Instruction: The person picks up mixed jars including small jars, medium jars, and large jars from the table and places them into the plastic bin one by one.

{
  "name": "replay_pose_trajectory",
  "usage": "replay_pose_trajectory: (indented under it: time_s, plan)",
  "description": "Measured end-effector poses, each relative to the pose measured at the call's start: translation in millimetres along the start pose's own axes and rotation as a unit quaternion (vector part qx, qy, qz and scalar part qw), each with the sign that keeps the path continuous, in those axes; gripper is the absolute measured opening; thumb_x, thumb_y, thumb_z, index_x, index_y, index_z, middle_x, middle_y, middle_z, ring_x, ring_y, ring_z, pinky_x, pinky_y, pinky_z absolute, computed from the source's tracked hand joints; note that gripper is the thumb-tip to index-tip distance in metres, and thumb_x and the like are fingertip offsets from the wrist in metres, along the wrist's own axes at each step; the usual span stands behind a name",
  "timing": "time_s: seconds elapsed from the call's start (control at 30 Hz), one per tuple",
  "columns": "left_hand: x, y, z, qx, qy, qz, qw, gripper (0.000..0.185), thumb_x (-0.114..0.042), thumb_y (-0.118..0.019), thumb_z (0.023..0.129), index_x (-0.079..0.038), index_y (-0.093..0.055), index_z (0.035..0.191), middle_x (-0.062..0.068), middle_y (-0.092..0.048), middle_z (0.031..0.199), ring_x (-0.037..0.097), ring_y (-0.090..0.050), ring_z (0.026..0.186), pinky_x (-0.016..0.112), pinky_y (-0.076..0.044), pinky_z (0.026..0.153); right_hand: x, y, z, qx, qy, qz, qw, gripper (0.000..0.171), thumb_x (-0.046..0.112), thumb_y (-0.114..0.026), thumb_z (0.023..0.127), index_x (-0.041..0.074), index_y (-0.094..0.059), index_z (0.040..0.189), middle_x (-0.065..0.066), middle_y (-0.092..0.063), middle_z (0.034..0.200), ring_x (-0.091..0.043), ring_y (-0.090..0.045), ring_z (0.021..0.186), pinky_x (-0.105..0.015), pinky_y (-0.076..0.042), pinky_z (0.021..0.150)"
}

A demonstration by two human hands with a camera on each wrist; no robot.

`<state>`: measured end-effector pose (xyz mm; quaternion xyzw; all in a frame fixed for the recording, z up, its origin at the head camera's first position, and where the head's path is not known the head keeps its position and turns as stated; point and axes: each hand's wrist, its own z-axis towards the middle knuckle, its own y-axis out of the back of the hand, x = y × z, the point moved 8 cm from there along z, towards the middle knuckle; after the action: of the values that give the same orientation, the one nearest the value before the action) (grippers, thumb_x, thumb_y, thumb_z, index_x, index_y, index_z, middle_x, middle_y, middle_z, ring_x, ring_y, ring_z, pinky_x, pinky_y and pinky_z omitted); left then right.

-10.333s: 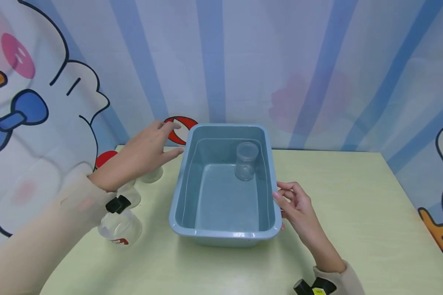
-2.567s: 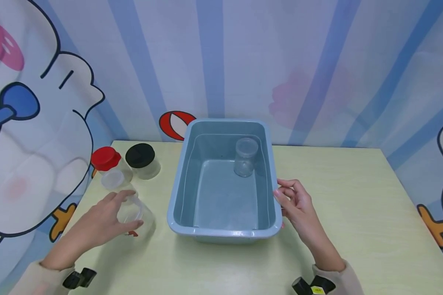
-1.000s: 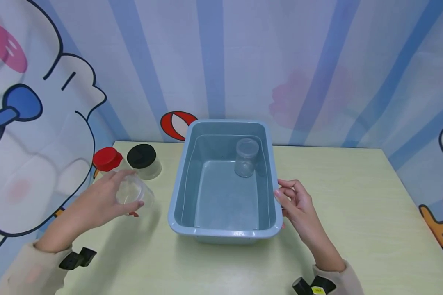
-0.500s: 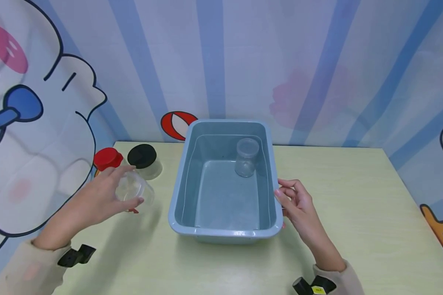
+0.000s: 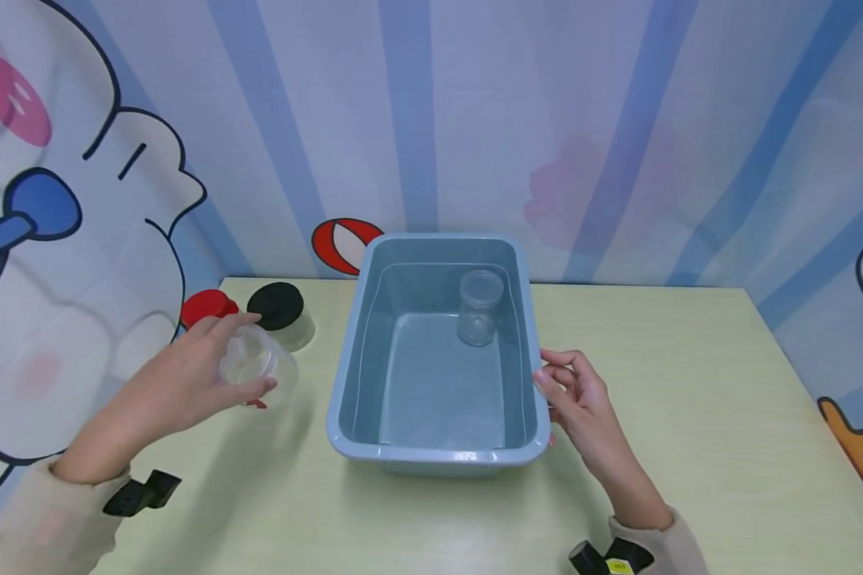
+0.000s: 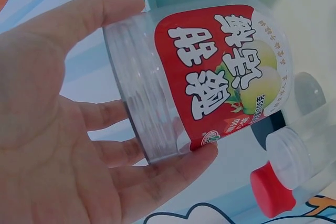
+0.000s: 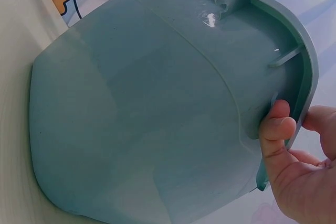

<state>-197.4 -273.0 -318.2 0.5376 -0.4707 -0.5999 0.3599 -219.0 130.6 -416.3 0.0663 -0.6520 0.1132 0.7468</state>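
Lying tilted in the left hand, whose fingers curl round it, the clear jar sits left of the basin, whose right rim the right hand pinches.

Pale green table before striped cartoon backdrop.

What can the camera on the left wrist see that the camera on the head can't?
Only the left wrist view shows the big red label with white writing on the clear jar. Only the head view shows the whole blue tub, another clear jar standing inside it, and the right hand at the tub's rim. Both show the left hand holding the open clear jar, with the red-lidded jar and black-lidded jar nearby.
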Motion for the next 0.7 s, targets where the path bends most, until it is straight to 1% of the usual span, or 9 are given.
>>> replay_pose_trajectory:
  time_s: [0.17,0.33,0.4,0.57,0.63,0.7]
  plan:
    - [-2.3,5.0,1.0,-0.005,-0.002,0.006,1.0,0.084,-0.048,-0.078,0.083,-0.001,-0.044,0.144,0.03,-0.049,0.131,0.045,-0.056,0.102,0.055,-0.056,0.068,0,0,0,0.001,0.002,0.002,1.0,0.036,0.005,-0.053,0.103,-0.008,-0.04,0.135,-0.018,-0.065,0.107,-0.014,-0.066,0.077,-0.027,-0.057,0.061]
    - [-4.6,8.9,1.8,-0.01,-0.009,0.013,0.9998,0.083,-0.048,-0.078,0.083,-0.001,-0.045,0.143,0.03,-0.05,0.131,0.045,-0.055,0.103,0.056,-0.056,0.069,0,0,0,0.002,0.005,0.003,1.0,0.036,0.005,-0.053,0.103,-0.008,-0.04,0.134,-0.016,-0.065,0.107,-0.014,-0.066,0.078,-0.028,-0.058,0.063]
    - [-6.0,11.1,2.4,-0.013,-0.012,0.015,0.9997,0.083,-0.048,-0.077,0.083,-0.001,-0.045,0.143,0.03,-0.051,0.131,0.045,-0.055,0.104,0.057,-0.055,0.071,0,0,0,0.002,0.006,0.005,1.0,0.036,0.005,-0.052,0.103,-0.008,-0.04,0.134,-0.016,-0.065,0.106,-0.013,-0.066,0.077,-0.027,-0.057,0.061]
    - [-9.7,15.2,4.1,-0.012,-0.016,0.017,0.9997,0.084,-0.049,-0.076,0.084,-0.001,-0.043,0.145,0.03,-0.052,0.131,0.047,-0.056,0.105,0.06,-0.053,0.076,0,-1,0,0.005,0.01,0.012,1.0,0.036,0.004,-0.052,0.103,-0.009,-0.04,0.134,-0.016,-0.065,0.103,-0.013,-0.063,0.07,-0.027,-0.05,0.046]
    - [-10.8,16.3,4.7,-0.01,-0.016,0.016,0.9997,0.085,-0.049,-0.076,0.085,-0.001,-0.042,0.145,0.03,-0.052,0.132,0.047,-0.057,0.105,0.061,-0.052,0.077,0,-1,1,0.006,0.01,0.014,1.0,0.035,0.004,-0.051,0.104,-0.009,-0.04,0.134,-0.016,-0.065,0.102,-0.013,-0.062,0.068,-0.028,-0.047,0.043]
    - [-12.0,17.5,5.2,-0.009,-0.017,0.016,0.9997,0.085,-0.049,-0.076,0.085,0.0,-0.042,0.145,0.029,-0.054,0.131,0.047,-0.058,0.105,0.061,-0.052,0.078,0,-1,1,0.007,0.01,0.014,1.0,0.035,0.005,-0.052,0.104,-0.009,-0.04,0.134,-0.016,-0.065,0.102,-0.013,-0.062,0.067,-0.029,-0.047,0.043]
